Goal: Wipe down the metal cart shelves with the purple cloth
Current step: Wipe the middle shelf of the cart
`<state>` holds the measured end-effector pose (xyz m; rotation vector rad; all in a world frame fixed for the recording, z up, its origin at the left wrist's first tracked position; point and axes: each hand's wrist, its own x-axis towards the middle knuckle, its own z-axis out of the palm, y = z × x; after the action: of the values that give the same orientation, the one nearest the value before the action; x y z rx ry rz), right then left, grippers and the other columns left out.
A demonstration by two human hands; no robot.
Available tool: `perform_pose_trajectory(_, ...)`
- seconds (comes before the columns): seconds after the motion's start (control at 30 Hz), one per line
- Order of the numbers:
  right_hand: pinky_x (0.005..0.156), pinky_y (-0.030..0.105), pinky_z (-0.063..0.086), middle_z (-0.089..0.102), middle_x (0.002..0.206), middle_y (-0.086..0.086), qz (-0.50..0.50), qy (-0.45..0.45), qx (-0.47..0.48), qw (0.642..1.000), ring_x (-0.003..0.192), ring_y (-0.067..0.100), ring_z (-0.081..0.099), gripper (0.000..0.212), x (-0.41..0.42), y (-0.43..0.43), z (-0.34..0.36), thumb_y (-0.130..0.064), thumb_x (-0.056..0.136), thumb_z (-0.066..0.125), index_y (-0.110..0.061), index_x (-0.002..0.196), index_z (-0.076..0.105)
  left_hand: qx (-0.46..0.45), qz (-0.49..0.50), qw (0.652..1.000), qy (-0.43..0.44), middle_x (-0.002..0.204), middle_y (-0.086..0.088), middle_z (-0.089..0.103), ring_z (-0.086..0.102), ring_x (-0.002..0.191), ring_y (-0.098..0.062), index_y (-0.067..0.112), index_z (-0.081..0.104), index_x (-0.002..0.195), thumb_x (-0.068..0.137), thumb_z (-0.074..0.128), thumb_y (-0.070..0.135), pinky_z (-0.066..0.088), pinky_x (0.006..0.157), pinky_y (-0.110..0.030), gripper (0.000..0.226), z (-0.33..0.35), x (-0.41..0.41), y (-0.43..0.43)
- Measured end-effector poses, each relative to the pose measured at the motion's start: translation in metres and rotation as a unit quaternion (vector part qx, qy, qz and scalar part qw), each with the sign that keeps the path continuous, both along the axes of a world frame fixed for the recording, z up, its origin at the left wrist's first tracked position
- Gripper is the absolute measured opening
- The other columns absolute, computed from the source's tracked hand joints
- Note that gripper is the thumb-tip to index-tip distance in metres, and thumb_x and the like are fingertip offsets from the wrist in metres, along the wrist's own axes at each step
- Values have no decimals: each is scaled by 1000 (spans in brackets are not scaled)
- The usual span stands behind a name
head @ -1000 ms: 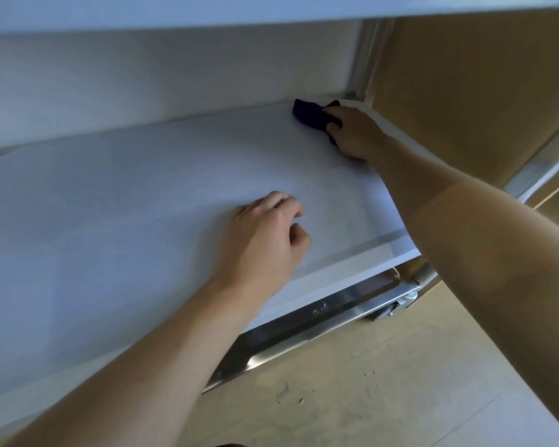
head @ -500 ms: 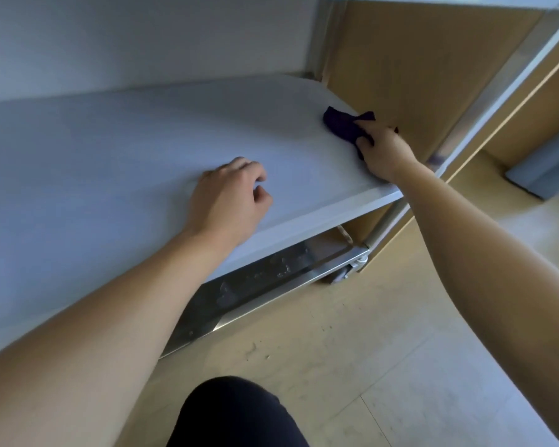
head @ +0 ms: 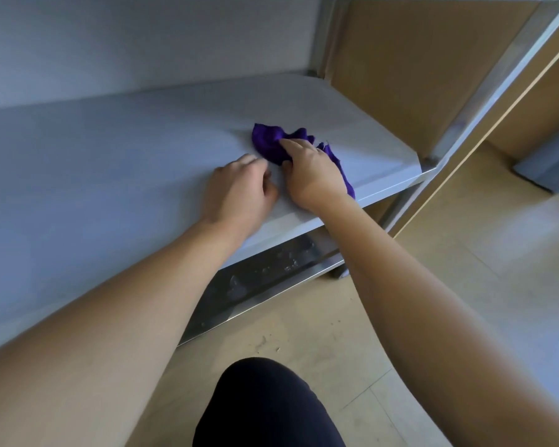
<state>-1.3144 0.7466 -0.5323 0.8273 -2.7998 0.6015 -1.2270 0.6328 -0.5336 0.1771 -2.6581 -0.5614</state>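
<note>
The metal cart's middle shelf is a flat grey sheet that runs from the left edge to a corner post at the right. A crumpled purple cloth lies on it near the front right. My right hand presses on the cloth and grips it, covering its middle. My left hand rests on the shelf just left of the right hand, fingers curled, with nothing in it. Below the front lip a lower metal shelf shows, dark and smudged.
A metal corner post rises at the shelf's right front. A brown board stands behind the cart at the right. The floor is pale tile. My dark-clothed knee fills the bottom centre. A grey object sits at far right.
My right hand has dragged the cloth from the shelf's far right corner toward the front and left, ending beside my left hand. The view has tilted down and the knee has come in.
</note>
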Motion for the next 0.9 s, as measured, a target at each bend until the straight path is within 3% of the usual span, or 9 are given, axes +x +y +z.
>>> perform_pose_trajectory(0.27,91,36,43,46,144,0,-13,3,7,1000,126,28,47,41,0,1,2,-18,101,36,-22,140,45,16,45,998,-30,122,1,65,60,107,-29,19,67,115,87,50,19,52,84,-37,33,5,14,-1)
perform_pose_trajectory(0.57,100,40,42,45,146,1,12,-19,2,1000,128,29,46,42,-2,4,8,-20,101,37,-21,142,44,-16,59,996,-64,132,8,60,58,116,-20,20,68,116,89,55,22,49,94,-35,31,9,79,-53)
perform_pose_trajectory(0.8,101,43,45,45,146,3,-12,-12,4,1000,129,30,46,43,16,-13,9,-15,100,39,-20,143,42,26,77,996,-33,132,9,61,58,118,-13,19,70,114,87,56,19,44,98,-27,31,2,98,-61)
perform_pose_trajectory(0.9,102,43,44,47,144,3,46,-9,-12,999,128,30,47,45,45,-44,5,-13,97,41,-20,141,44,20,79,996,-31,132,10,61,59,116,-16,20,70,115,86,55,20,46,98,-30,32,3,97,-60)
